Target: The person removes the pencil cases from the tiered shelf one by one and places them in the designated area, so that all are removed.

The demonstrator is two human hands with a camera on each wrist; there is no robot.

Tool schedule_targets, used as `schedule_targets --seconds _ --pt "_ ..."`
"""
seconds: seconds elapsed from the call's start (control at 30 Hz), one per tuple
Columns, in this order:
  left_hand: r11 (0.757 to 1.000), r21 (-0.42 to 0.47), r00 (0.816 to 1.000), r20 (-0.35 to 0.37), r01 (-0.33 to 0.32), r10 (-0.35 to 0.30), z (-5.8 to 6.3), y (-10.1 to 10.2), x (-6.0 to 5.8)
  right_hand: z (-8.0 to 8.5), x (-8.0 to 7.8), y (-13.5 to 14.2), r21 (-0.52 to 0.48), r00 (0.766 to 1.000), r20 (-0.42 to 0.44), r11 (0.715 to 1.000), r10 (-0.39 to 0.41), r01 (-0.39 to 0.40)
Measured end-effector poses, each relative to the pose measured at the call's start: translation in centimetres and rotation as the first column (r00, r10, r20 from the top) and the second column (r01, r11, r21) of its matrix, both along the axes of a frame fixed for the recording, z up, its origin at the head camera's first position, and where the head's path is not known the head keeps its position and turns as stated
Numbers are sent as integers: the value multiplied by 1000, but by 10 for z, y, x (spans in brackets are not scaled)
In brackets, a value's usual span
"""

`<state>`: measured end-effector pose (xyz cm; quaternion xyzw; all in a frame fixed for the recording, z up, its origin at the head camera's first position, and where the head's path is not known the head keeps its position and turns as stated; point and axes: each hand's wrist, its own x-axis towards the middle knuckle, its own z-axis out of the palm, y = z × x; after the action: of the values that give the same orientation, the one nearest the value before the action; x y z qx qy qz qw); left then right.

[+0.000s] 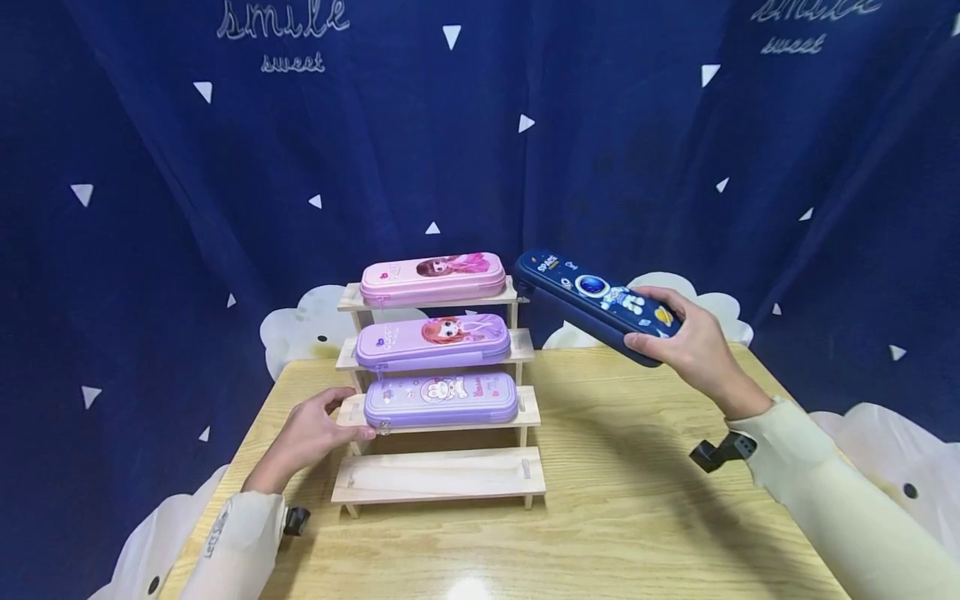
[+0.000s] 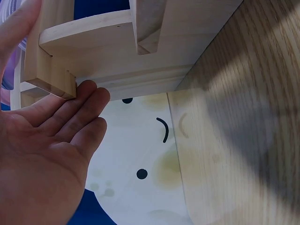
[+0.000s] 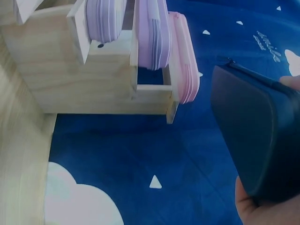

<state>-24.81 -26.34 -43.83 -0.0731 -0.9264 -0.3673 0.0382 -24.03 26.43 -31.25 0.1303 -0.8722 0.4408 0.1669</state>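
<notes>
A navy pencil case (image 1: 592,292) with an astronaut and the word SPACE is held up in the air by my right hand (image 1: 693,346), thumb on the near side and fingers on the far side. Its dark underside fills the right of the right wrist view. My left hand (image 1: 311,433) holds the left end of a wooden stepped stand (image 1: 442,475), on the step second from the front. On that step lies a lilac pencil case (image 1: 442,398) with a cartoon figure. Behind it, one step up, is a purple pencil case (image 1: 431,342); a pink pencil case (image 1: 435,279) lies on top.
The stand's lowest step is bare wood. It stands on a light wooden table (image 1: 600,500), whose back edge meets a dark blue curtain (image 1: 637,150) with white triangles and cloud shapes. A wrist camera (image 1: 723,450) juts out below the right wrist.
</notes>
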Motion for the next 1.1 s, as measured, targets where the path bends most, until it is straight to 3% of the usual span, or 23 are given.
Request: schedule_targets --seconds 0.4,0.6,1.1 --pt "1000 4 1000 18 -3 3 2 1 2 -14 -11 12 -38 998 25 997 -60 61" --pt "1000 2 1000 24 -1 1 3 1 1 -24 -13 15 -32 989 54 990 -137 139" --pt "1000 12 999 37 -11 10 1 0 -1 -65 -21 14 48 962 132 971 -240 236"
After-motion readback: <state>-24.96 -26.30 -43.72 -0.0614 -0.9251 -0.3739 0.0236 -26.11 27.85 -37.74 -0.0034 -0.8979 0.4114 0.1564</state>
